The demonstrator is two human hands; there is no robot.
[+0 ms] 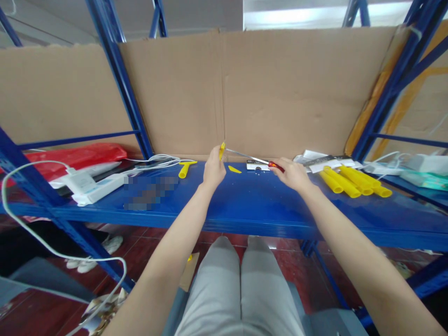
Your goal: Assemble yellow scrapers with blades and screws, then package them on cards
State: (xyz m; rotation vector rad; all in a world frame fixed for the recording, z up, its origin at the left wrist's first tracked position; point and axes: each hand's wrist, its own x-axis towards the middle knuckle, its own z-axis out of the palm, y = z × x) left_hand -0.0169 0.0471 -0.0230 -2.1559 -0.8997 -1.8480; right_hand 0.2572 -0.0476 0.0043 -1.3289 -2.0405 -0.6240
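Observation:
My left hand (214, 169) is closed on a small yellow plastic piece (222, 150), most of it hidden by the fingers. My right hand (293, 174) grips the red and black handle of a screwdriver (276, 166). Its long metal shaft points left, and the tip reaches up close to the yellow piece; whether they touch I cannot tell. Between my hands a flat yellow piece (234, 169) lies on the blue shelf (259, 200). Behind the shaft is a small black and white box-like item (255, 165). Left of my left hand lies a yellow T-shaped handle (185, 169).
Several yellow tubes (345, 182) and white packets (320, 162) lie at the right. On the left are a white power strip (101, 189), coiled white cable (164, 161) and a red bag (80, 156). Cardboard (280, 93) backs the shelf, between blue posts (126, 88).

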